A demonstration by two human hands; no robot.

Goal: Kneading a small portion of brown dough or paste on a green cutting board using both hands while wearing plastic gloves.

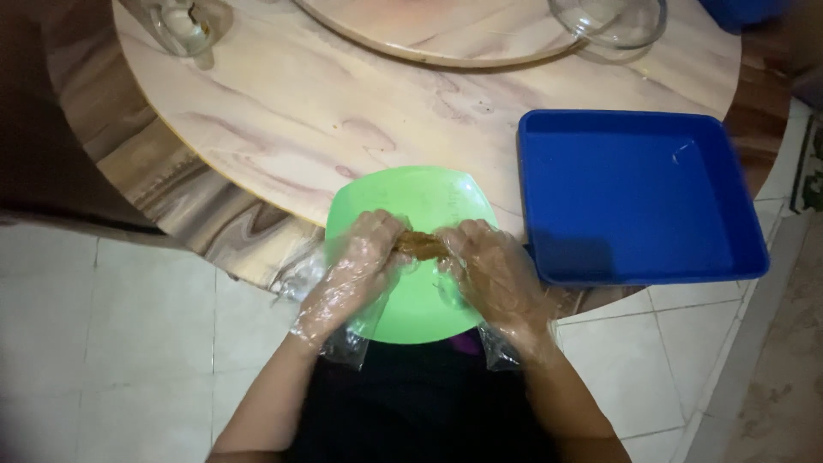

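Both hands sit close over the green plate [426,201], the left hand [356,266] and right hand [493,270] pinching a brown lump [420,246] between them, so the gap there is closed. Just right of the right hand, the wall of the blue tray [639,195] blocks any sideways sweep; its inside lies bare. Ahead of the plate, a wide stretch of wooden table [343,103] lies open up to the turntable edge [446,47]. Far corners are taken: a glass jar [180,26] at the left, a glass bowl [610,19] at the right. Left of the plate, the table edge drops to tiled floor [103,343].
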